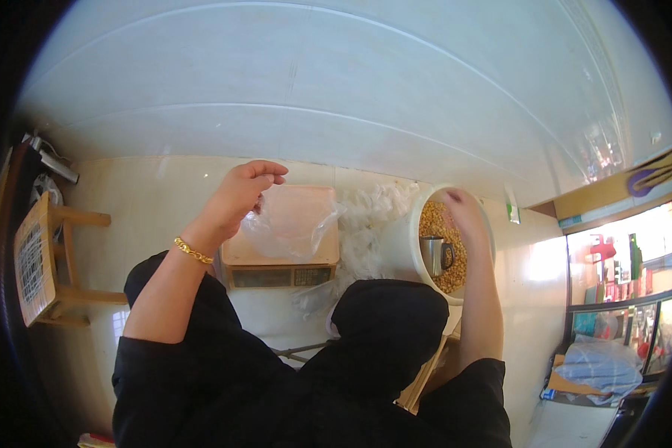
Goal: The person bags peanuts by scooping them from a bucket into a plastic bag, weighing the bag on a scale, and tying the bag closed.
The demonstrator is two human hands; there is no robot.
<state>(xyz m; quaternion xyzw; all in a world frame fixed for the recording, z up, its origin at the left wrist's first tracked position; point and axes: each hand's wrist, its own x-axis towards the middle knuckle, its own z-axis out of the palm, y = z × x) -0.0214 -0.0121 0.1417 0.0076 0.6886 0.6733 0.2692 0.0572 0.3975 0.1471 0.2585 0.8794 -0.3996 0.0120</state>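
My left hand (252,187), with a gold chain bracelet (193,251) on its wrist, is above a digital scale with a pinkish-orange platform (283,255). Its lower fingers are curled against a clear plastic bag (291,229), which spreads over the platform. To the right, my right hand (462,210) reaches over the mouth of a white bucket (397,246); motion blur hides what its fingers do. Yellow-brown kernels (455,279) lie inside the bucket. A stainless steel mug (432,255) with a dark handle rests on them, apart from my right hand.
Crumpled clear plastic bags (364,235) lie between scale and bucket. A wooden stool (50,252) lies tipped at left, beyond my knee. A pale panelled wall (285,134) runs along the far side. At right stands a glass-fronted cabinet (616,305). An open cardboard box (425,375) sits by my right leg.
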